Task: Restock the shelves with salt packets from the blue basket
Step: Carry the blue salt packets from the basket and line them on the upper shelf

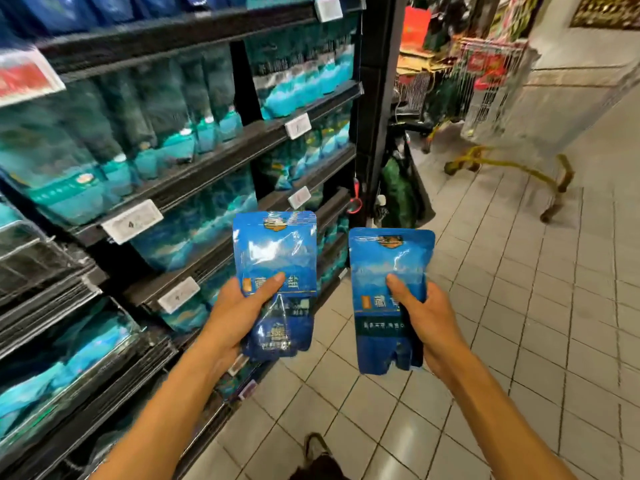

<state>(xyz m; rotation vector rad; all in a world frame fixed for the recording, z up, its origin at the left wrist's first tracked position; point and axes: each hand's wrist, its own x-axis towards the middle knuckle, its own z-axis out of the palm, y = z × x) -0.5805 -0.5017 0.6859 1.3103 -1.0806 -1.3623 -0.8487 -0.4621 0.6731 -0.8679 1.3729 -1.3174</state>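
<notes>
While both arms are stretched forward over the tiled floor [519, 306], one blue salt packet is held upright in each hand. The left packet [275, 271] is gripped by the left hand [235, 317], thumb across the front, fingers curled behind. The right packet [389, 292] is gripped the same way by the right hand [429, 323]. Both packets are kept apart, just beside the dark shelves [207, 161] (already lined with blurred teal and blue packs). White price tags [131, 221] are clipped to the shelf edges. The blue basket is not seen.
</notes>
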